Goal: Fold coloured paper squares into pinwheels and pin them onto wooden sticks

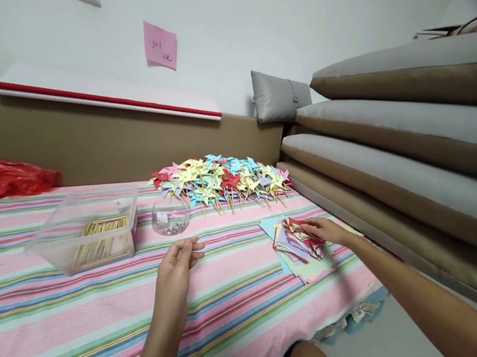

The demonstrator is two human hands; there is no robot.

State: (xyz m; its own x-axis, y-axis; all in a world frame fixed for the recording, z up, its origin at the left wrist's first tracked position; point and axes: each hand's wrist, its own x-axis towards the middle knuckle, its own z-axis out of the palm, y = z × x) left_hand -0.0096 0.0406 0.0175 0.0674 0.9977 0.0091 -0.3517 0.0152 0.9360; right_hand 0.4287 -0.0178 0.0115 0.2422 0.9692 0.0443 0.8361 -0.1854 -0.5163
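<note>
left hand [179,261] bunches over open cloth [232,267]; right hand [328,230] touches papers [292,246] at one edge, pinch unclear.

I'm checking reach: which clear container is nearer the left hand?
The round tub holding small metal pieces, beyond the left hand; the rectangular box of sticks sits farther left.
</note>
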